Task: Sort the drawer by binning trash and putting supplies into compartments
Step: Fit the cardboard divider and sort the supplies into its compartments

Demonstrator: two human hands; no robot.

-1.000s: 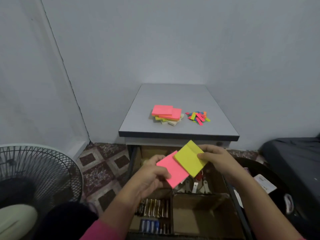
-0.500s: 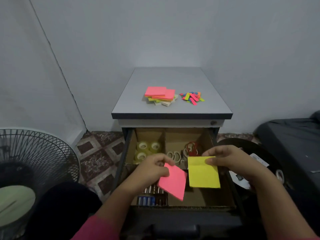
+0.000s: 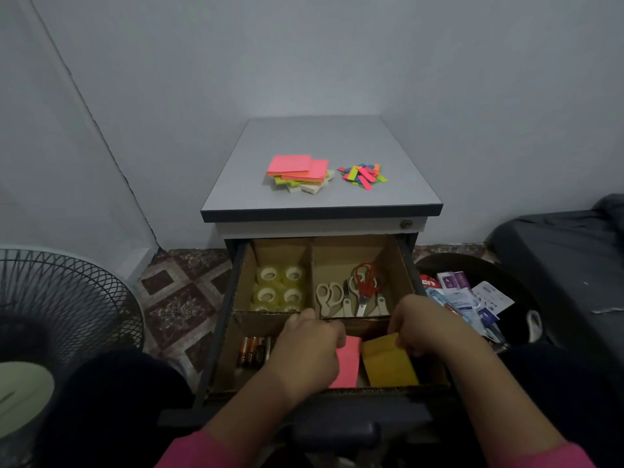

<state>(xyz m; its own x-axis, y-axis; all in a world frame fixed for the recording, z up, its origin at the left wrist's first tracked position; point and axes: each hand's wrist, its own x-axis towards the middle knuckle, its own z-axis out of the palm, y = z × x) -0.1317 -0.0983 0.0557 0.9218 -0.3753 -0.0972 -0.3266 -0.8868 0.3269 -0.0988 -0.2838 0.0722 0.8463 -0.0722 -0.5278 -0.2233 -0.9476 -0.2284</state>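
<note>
Pink note in the left hand, yellow note in the right; red-handled scissors just beyond, pink sleeves below.

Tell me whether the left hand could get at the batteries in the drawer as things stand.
Probably yes, once freed. The batteries lie uncovered in the near left compartment, right beside the left hand, with nothing on top of them. But that hand grips the pink sticky note, so it would need to let that go first.

Left hand holds pink pad, right hand yellow pad, inside drawer.
</note>
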